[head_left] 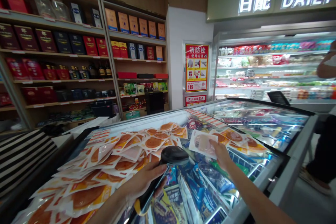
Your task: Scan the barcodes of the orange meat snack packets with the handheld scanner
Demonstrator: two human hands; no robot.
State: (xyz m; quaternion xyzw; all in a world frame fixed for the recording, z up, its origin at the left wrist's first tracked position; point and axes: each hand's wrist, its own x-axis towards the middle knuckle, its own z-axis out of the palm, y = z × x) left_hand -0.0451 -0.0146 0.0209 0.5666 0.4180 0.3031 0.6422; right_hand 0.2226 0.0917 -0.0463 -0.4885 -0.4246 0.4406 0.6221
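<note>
My left hand [143, 180] is wrapped round the handle of a black handheld barcode scanner [174, 154], whose head points away from me. My right hand [222, 154] pinches the right edge of a flat clear packet [201, 142], with its pale side up. This packet is above the chest freezer's glass, beside a small group of packets [233, 135] with round orange-brown slices. To the left of the scanner, a large overlapping heap of similar packets [124, 164] covers much of the freezer top.
Below the glass lie bagged frozen goods [183, 196] and a white wire basket [237, 159]. A black-and-white striped cloth item [25, 157] is at the left. Shelves of boxes [63, 43] stand behind. On the right, a person [325, 140] stands near a lit refrigerated display [273, 64].
</note>
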